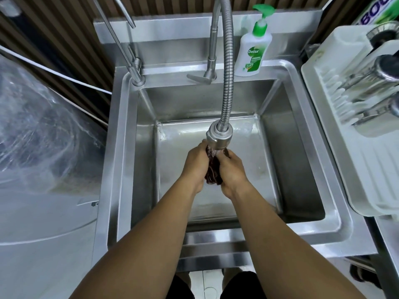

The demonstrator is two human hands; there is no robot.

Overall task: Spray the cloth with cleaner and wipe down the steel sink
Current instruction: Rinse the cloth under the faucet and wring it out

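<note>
Left hand (195, 165) and right hand (232, 169) clench a dark maroon cloth (212, 167) under the flexible steel faucet head (219, 137), over the steel sink (302, 169)

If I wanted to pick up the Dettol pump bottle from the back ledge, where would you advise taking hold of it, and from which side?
Take the Dettol pump bottle around its white body, below the green pump, coming from the front right. It stands upright on the sink ledge, with the backsplash behind it and the flexible faucet hose close on its left, so that side is probably the clearest. The nozzle may give under a grip.
</note>
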